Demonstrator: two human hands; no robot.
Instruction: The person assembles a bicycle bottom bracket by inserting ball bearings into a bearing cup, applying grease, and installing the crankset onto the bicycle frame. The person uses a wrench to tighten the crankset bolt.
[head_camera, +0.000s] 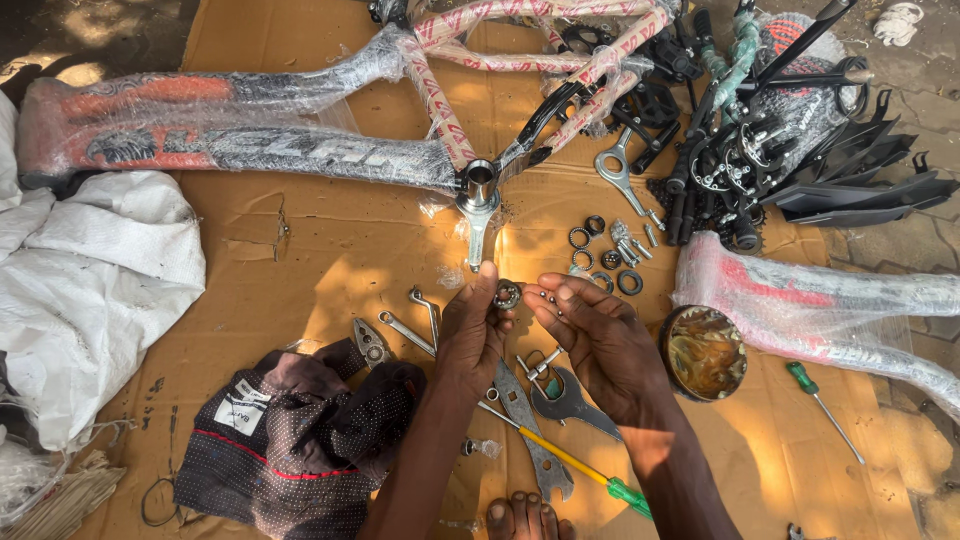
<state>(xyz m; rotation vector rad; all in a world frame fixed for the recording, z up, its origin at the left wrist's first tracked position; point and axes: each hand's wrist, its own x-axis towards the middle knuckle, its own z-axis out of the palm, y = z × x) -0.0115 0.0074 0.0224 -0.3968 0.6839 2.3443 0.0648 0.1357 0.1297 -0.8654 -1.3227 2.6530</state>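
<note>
My left hand (472, 335) pinches a small round bearing cup (508, 294) between thumb and fingertips. My right hand (598, 338) lies palm up beside it, with several tiny steel balls (546, 296) resting on its fingers close to the cup. Straight ahead is the bottom bracket shell (480, 184) of a bicycle frame (300, 150) wrapped in clear plastic, lying on brown cardboard (330, 250). Below my hands lie flat spanners (540, 440) and a yellow-shafted screwdriver with a green handle (590, 475).
An open tin of grease (704, 352) sits right of my right hand, near a green-handled screwdriver (822, 400). Bearings, rings and bolts (610, 250) lie beyond. Black bicycle parts (780, 140) pile at top right. A dark cloth (300, 440) lies at lower left, white sacks (90, 290) at left.
</note>
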